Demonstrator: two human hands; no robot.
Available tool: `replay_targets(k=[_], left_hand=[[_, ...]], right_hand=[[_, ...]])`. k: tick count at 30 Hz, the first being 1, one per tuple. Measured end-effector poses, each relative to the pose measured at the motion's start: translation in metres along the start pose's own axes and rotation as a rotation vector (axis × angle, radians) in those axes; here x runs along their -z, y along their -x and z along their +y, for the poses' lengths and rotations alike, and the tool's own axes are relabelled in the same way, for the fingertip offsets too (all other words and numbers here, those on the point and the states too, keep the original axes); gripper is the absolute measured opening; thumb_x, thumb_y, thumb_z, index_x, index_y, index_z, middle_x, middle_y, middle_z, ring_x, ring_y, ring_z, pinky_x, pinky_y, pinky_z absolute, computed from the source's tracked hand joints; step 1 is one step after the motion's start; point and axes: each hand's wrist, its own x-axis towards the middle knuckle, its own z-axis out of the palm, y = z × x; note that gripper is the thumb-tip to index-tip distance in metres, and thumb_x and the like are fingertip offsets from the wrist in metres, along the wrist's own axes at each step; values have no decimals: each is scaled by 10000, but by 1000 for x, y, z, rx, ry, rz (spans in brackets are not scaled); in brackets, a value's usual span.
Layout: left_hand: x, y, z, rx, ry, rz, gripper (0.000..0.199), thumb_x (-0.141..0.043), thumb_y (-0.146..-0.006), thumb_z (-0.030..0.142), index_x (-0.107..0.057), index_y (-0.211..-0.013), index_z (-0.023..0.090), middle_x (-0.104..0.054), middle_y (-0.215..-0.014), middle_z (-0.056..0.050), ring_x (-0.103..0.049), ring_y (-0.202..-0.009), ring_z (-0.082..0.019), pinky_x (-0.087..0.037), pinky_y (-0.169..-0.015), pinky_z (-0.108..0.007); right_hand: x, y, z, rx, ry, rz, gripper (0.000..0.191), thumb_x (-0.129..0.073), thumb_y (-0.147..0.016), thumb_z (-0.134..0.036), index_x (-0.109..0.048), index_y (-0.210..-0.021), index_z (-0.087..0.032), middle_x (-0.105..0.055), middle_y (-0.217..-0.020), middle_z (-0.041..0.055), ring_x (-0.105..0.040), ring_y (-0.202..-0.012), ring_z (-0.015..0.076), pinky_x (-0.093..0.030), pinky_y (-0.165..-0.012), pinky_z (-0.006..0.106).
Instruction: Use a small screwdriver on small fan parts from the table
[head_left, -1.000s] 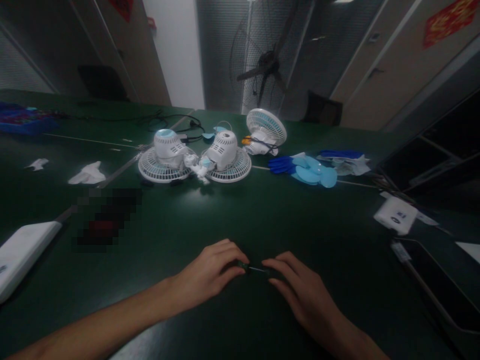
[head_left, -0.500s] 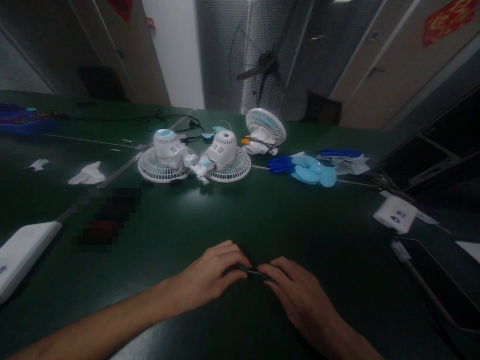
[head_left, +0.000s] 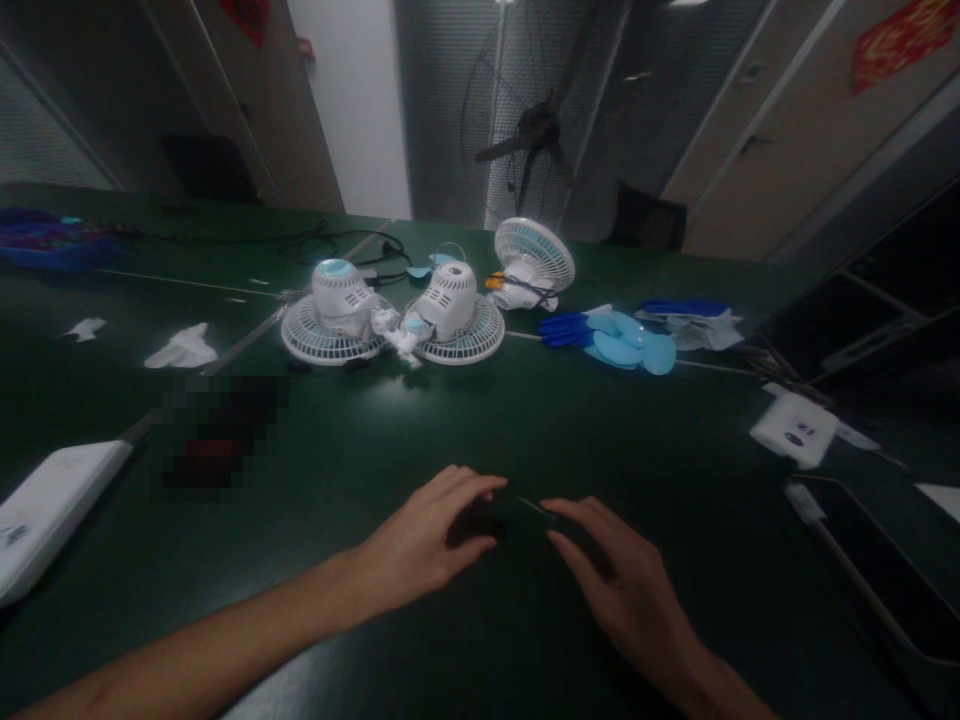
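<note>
A thin, screwdriver-like tool (head_left: 534, 507) with a slim pale shaft shows at the fingertips of my right hand (head_left: 619, 570). Its shaft points up and left, and its darker end is hard to make out against the dark green tabletop (head_left: 420, 420). My right thumb and index finger are bent around that end. Just left of the shaft's tip, my left hand (head_left: 431, 535) is open, thumb and fingers apart with nothing between them, low over the table.
Two white fans (head_left: 337, 310) (head_left: 454, 310) lie face down beyond my hands; another fan (head_left: 532, 260) stands behind. Light-blue fan blades (head_left: 630, 342) and blue gloves (head_left: 564, 329) are at right. White boxes (head_left: 796, 430) (head_left: 64, 510), a phone (head_left: 877, 560) and crumpled white pieces (head_left: 182, 347) lie around.
My left fingers have let go of the dark green end and spread apart. The tool stays with my right hand, which has shifted slightly up and right; its shaft now tilts more.
</note>
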Motion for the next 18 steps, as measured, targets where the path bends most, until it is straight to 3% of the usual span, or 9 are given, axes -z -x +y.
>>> replay_targets(k=[3,8,13,18], left_hand=[[0,1,2,-29,-79,-33,683,-713,-959,290,-413,-1573,312,-514,-1521,-110,-522,-1330,-272,-467,-1125,-474],[1,-2,9,-185,-317,-189,597,-569,-1035,256,-387,-1601,307,-427,-1650,-99,-418,-1469,-333,-410,-1147,-564],[-3,-26,3,-325,-396,-257,673,-563,-1011,223,-316,-1637,259,-318,-1710,-113,-258,-1588,-330,-283,-1227,-604],[-3,-52,-9,-391,-406,-314,577,-470,-1054,251,-359,-1620,228,-363,-1691,-102,-298,-1579,-287,-201,-1273,-557]], right_hand=[[1,1,4,-26,-16,58,279,-581,-1048,-318,-635,-1320,-289,-710,-1110,66,-738,-868,200,-632,-674,284],[3,-3,5,-50,-26,155,258,-579,-1038,-346,-656,-1266,-255,-746,-1140,84,-754,-1003,243,-652,-837,367],[17,-3,-25,1,11,-14,420,-551,-1036,-344,-555,-1454,-309,-783,-1063,48,-777,-846,200,-650,-686,282],[40,23,-73,246,35,-262,451,-578,-1026,-438,-550,-1476,-460,-797,-990,-24,-750,-730,181,-637,-677,277]])
